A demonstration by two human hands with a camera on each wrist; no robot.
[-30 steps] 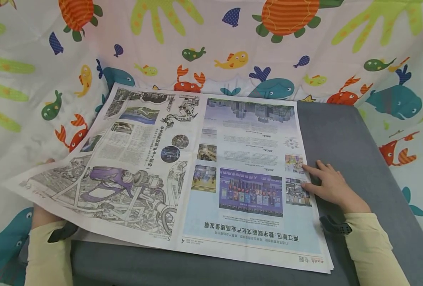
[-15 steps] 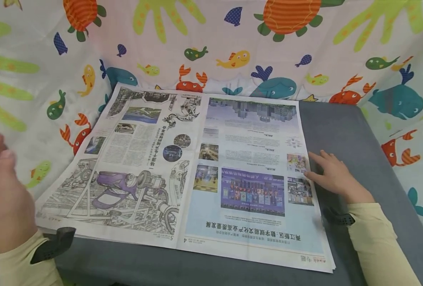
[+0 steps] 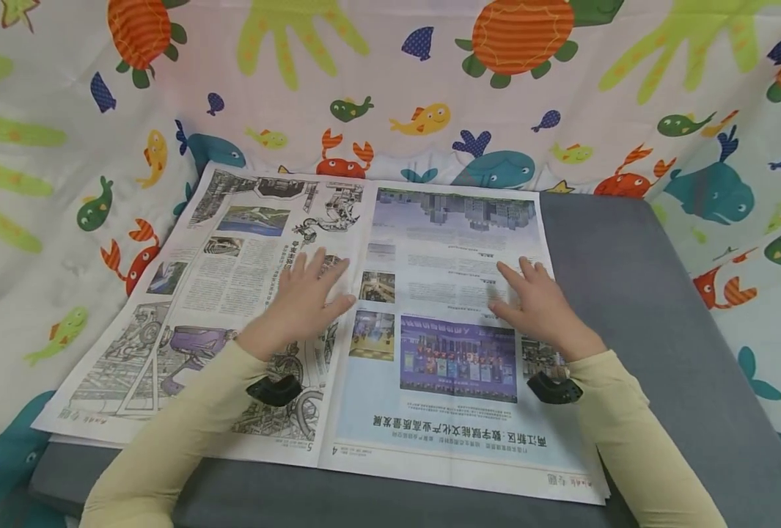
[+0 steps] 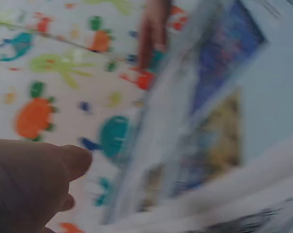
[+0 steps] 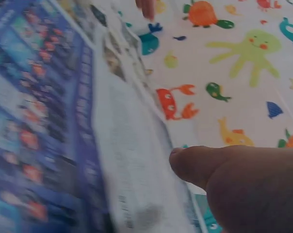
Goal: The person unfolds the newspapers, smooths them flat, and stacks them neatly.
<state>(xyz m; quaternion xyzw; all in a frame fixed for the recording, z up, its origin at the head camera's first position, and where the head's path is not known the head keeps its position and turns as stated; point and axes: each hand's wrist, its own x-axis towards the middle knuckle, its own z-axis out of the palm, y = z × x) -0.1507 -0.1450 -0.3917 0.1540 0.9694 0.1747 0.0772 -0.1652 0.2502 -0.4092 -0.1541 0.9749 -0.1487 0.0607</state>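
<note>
A newspaper (image 3: 456, 455) lies spread out over the grey table, its centre fold running between a page of machine drawings and a page of photos and blue print. Over the left page, close to the fold, my left hand (image 3: 301, 304) is held with fingers spread. My right hand (image 3: 542, 301) is over the right page, fingers also apart. Neither hand holds anything; whether the fingertips touch the paper cannot be told. In the left wrist view the thumb (image 4: 76, 162) shows beside the blurred paper. The right thumb (image 5: 195, 162) appears likewise in the right wrist view.
The grey table surface (image 3: 654, 330) shows along the right and front of the newspaper. A white curtain (image 3: 390, 66) printed with sea animals hangs behind and at both sides. Dark bands (image 3: 274, 390) with cameras sit on both wrists.
The left hand let the lifted left page down, swung out to the left, then came in over the paper. The right hand moved from the right edge inward over the right page.
</note>
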